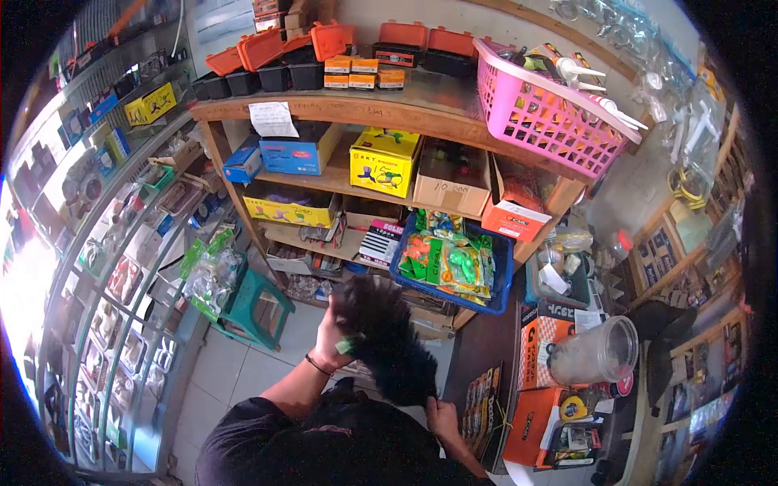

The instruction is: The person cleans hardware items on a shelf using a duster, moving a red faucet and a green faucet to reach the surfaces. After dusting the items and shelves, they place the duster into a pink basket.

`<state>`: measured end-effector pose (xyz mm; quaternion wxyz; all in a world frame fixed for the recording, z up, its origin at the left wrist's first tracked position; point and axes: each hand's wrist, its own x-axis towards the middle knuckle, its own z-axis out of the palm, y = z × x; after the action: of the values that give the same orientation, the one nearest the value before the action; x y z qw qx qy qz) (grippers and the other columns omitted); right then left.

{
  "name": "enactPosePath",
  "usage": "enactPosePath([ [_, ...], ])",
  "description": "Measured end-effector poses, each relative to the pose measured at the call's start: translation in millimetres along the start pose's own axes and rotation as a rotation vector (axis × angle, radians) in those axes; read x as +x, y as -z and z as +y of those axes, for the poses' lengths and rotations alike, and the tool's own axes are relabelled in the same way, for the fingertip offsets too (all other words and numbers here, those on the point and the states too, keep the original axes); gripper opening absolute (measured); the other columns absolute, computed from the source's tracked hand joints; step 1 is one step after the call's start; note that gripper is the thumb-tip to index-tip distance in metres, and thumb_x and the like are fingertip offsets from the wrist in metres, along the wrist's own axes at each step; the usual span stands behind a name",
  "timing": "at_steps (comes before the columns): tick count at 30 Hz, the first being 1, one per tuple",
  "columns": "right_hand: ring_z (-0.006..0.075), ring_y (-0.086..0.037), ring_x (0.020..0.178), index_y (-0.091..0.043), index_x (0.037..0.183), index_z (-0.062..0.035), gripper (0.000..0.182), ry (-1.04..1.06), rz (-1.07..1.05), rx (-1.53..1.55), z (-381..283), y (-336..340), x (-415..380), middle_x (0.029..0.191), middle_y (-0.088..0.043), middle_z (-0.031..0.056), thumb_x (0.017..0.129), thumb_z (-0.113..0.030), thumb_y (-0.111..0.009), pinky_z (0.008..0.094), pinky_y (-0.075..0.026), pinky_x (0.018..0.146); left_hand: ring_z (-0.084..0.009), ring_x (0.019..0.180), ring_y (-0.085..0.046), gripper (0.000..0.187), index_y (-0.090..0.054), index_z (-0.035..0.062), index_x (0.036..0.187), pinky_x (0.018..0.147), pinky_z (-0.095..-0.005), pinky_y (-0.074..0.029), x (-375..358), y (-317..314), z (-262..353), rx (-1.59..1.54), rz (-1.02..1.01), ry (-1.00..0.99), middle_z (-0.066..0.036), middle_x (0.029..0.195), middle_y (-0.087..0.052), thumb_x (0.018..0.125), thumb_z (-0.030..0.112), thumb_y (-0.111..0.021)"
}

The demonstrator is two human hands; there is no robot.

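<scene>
A fluffy black duster-like thing stretches between my two hands in front of my body, partly blurred. My left hand is closed around its upper left part, beside a small green piece. Its lower right end is in my right hand, whose fingers are wrapped round it. Just beyond the black thing, a blue basket holds green and orange packets on the wooden shelf unit.
Open black boxes with orange lids and a pink basket stand on the top shelf. A green stool is at the left, near glass display shelves. At the right, a counter bears a clear jar and an orange box.
</scene>
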<state>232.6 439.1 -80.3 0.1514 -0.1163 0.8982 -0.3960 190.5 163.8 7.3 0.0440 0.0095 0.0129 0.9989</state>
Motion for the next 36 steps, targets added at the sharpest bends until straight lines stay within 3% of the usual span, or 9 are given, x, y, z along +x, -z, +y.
enactPosePath([
  [2,0.0423,-0.052,0.058,-0.055,0.063,0.0059,0.048,0.029,0.078,0.048,-2.6,-2.0,3.2,0.057,-0.05,0.0251,0.085,-0.034,-0.04,0.0436,-0.04,0.054,-0.0264,0.118,-0.035,0.068,-0.033,0.0111,0.129,0.098,-0.0492,-0.022,-7.8,-24.6,-0.6,0.365,0.172,0.11,-0.011,0.13,-0.036,0.08,0.059,-0.036],
  [15,0.0371,-0.056,0.056,-0.056,0.063,0.0055,0.049,-0.031,-0.013,0.044,3.9,-1.5,4.6,0.053,-0.051,0.0217,0.084,-0.036,-0.041,0.042,-0.041,0.053,-0.0275,0.122,-0.031,0.071,-0.031,0.0065,0.129,0.102,-0.0433,-0.02,7.1,-44.2,8.3,0.288,-0.095,0.042,-0.015,0.131,-0.033,0.081,0.059,-0.03],
  [17,0.0426,-0.054,0.071,-0.058,0.066,0.0049,0.055,-0.02,-0.187,-0.035,0.8,6.7,8.8,0.067,-0.054,0.0272,0.086,-0.041,-0.035,0.0462,-0.041,0.066,-0.0432,0.116,-0.03,0.079,-0.029,0.0139,0.131,0.096,-0.0546,-0.022,8.0,-41.3,9.9,0.894,0.047,-0.057,-0.021,0.13,-0.031,0.074,0.069,-0.03],
  [18,0.0426,-0.054,0.071,-0.058,0.066,0.0049,0.055,-0.017,-0.185,-0.041,2.9,5.5,11.7,0.067,-0.054,0.0272,0.086,-0.041,-0.035,0.0462,-0.041,0.066,-0.0428,0.116,-0.03,0.079,-0.029,0.0147,0.131,0.095,-0.0545,-0.022,7.4,-46.0,11.5,0.348,0.008,0.014,-0.021,0.13,-0.032,0.074,0.069,-0.029],
  [22,0.0372,-0.053,0.058,-0.056,0.062,0.005,0.051,-0.03,-0.111,0.006,8.3,-1.6,15.5,0.058,-0.052,0.0229,0.085,-0.038,-0.039,0.0426,-0.041,0.056,-0.0346,0.122,-0.028,0.075,-0.025,0.0124,0.133,0.101,-0.0463,-0.018,8.6,-33.1,23.4,0.181,0.12,0.022,-0.02,0.133,-0.027,0.078,0.064,-0.028],
  [26,0.0305,-0.051,0.043,-0.054,0.058,0.0053,0.051,0.026,-0.041,0.039,13.2,-8.4,24.3,0.049,-0.049,0.0179,0.085,-0.036,-0.041,0.0392,-0.039,0.048,-0.0338,0.119,-0.033,0.078,-0.028,0.0083,0.131,0.1,-0.0451,-0.022,16.2,-30.2,32.3,0.289,-0.294,0.1,-0.016,0.13,-0.034,0.077,0.065,-0.031],
  [29,0.0261,-0.05,0.043,-0.053,0.056,0.0053,0.054,-0.187,-0.089,0.118,32.8,-26.5,37.6,0.047,-0.048,0.016,0.085,-0.039,-0.042,0.0386,-0.039,0.048,-0.0407,0.116,-0.032,0.079,-0.028,0.0128,0.131,0.093,-0.0529,-0.028,19.1,-17.8,46.6,-0.321,-0.102,0.174,-0.02,0.129,-0.034,0.074,0.068,-0.033],
  [34,0.024,-0.051,0.046,-0.054,0.058,0.0047,0.052,-0.002,-0.109,0.015,-19.1,-9.4,50.6,0.048,-0.05,0.0149,0.084,-0.039,-0.043,0.0378,-0.039,0.049,-0.0285,0.118,-0.035,0.076,-0.033,0.0063,0.128,0.096,-0.0455,-0.029,34.7,-42.0,60.9,0.255,-0.32,0.102,-0.017,0.13,-0.034,0.078,0.063,-0.034],
  [36,0.0247,-0.051,0.047,-0.054,0.059,0.005,0.051,0.025,-0.082,0.052,-27.5,-10.9,61.7,0.049,-0.05,0.0156,0.084,-0.038,-0.043,0.0377,-0.039,0.05,-0.0293,0.119,-0.033,0.076,-0.033,0.0062,0.128,0.099,-0.042,-0.025,36.3,-47.4,70.4,0.258,-0.018,-0.027,-0.013,0.132,-0.033,0.078,0.063,-0.032],
])
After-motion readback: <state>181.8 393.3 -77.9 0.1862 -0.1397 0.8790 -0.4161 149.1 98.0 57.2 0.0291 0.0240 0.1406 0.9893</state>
